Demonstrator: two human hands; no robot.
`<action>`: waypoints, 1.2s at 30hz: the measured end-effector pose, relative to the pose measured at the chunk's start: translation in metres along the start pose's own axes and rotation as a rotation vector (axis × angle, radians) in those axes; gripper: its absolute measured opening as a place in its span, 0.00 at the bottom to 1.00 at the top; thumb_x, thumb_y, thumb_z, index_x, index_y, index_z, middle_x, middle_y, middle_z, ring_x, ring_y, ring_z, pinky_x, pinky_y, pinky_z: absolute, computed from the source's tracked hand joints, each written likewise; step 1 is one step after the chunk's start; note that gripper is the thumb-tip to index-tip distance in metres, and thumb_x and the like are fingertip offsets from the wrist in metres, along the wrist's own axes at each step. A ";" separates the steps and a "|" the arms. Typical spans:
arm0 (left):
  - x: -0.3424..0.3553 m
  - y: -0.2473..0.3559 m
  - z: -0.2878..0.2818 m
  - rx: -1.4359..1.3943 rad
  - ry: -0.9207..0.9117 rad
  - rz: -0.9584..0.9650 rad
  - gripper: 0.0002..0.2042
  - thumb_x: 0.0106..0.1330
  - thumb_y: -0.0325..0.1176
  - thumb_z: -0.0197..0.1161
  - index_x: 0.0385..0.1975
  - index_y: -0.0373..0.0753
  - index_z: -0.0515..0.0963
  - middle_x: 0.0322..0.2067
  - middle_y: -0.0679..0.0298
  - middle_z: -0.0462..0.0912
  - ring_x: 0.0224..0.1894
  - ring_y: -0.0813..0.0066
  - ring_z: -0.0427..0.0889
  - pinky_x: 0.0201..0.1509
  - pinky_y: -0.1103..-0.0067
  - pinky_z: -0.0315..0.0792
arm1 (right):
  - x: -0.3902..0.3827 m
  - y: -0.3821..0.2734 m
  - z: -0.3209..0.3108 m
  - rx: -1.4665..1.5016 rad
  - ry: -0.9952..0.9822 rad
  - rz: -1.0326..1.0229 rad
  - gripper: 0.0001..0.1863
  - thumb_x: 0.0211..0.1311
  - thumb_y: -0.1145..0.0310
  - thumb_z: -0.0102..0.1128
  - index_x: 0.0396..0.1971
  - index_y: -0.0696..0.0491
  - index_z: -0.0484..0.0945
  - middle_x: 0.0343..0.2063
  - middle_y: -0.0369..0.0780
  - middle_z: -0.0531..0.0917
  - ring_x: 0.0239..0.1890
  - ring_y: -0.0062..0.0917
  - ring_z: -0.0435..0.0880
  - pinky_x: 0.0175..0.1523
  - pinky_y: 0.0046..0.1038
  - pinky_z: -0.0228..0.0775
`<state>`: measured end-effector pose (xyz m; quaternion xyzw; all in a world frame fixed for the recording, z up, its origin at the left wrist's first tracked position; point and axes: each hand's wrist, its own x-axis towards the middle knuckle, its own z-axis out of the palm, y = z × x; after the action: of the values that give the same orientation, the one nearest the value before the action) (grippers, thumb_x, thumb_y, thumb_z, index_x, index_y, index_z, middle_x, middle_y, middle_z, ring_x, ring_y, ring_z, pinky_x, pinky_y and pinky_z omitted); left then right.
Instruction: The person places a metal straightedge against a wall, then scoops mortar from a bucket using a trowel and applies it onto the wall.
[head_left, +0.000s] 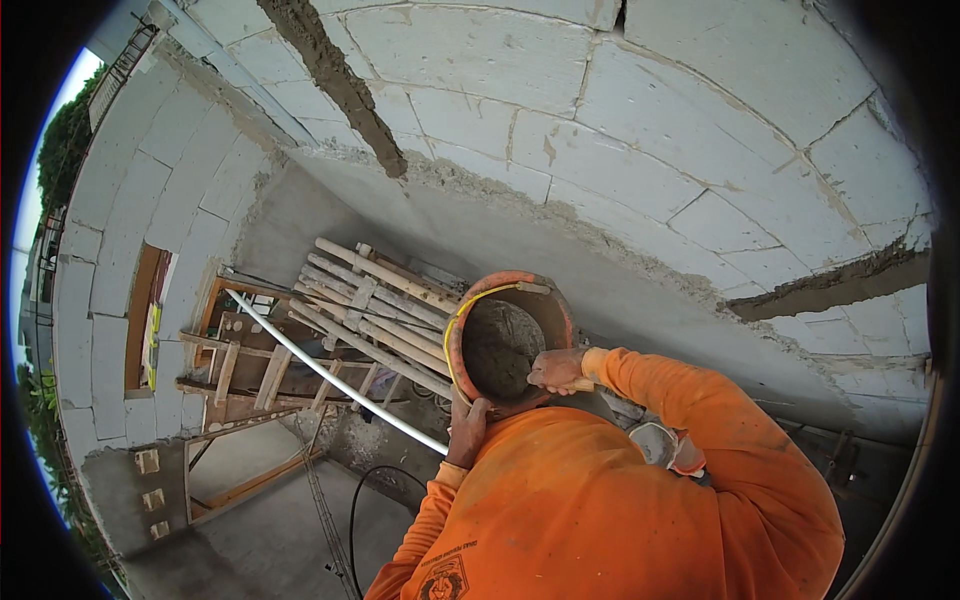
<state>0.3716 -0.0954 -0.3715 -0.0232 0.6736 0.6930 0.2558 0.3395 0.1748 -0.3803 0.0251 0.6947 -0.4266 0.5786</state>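
An orange bucket (562, 312) with a yellow band along its rim stands right in front of my body. Wet grey mortar (500, 365) lies inside it and smears its inner wall. My left hand (467, 428) grips the bucket at its near left side, its fingers closed at the rim. Over the near right rim, my right hand (557, 371) is closed round a tool with a light wooden handle (581, 384). The tool's other end is down toward the mortar, and I cannot make out its shape. Both my arms are in orange sleeves.
Wooden poles (370, 300) lie bundled beyond the bucket's left side. A white pipe (335, 375) slants past a wooden ladder-like frame (270, 375). A pale block wall (640, 170) with mortar-filled grooves rises ahead. A black hose (357, 500) curves at lower left. A whitish container (655, 442) stands beneath my right arm.
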 end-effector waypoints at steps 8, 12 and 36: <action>-0.003 -0.009 -0.010 -0.190 0.199 -0.079 0.17 0.67 0.28 0.55 0.55 0.33 0.71 0.42 0.62 0.79 0.39 0.72 0.80 0.43 0.76 0.77 | 0.063 -0.016 0.028 1.119 -0.101 -0.161 0.19 0.81 0.51 0.46 0.41 0.52 0.75 0.26 0.32 0.77 0.22 0.15 0.75 0.25 0.22 0.72; -0.001 -0.009 -0.015 -0.316 0.202 -0.165 0.13 0.68 0.29 0.54 0.51 0.36 0.71 0.38 0.63 0.82 0.33 0.73 0.84 0.36 0.77 0.79 | 0.032 -0.032 0.014 1.812 -0.316 -0.289 0.18 0.81 0.52 0.47 0.42 0.53 0.74 0.28 0.33 0.77 0.22 0.16 0.75 0.24 0.21 0.71; 0.004 -0.003 0.000 -0.089 0.116 0.047 0.20 0.62 0.28 0.55 0.55 0.32 0.67 0.40 0.60 0.73 0.41 0.68 0.73 0.43 0.74 0.72 | -0.036 -0.061 0.010 -1.129 0.517 -0.265 0.12 0.64 0.65 0.61 0.37 0.58 0.86 0.32 0.47 0.90 0.37 0.41 0.91 0.42 0.42 0.83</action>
<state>0.3693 -0.0946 -0.3758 -0.0589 0.6560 0.7257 0.1988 0.3273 0.1464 -0.3158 -0.2680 0.9271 -0.0428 0.2587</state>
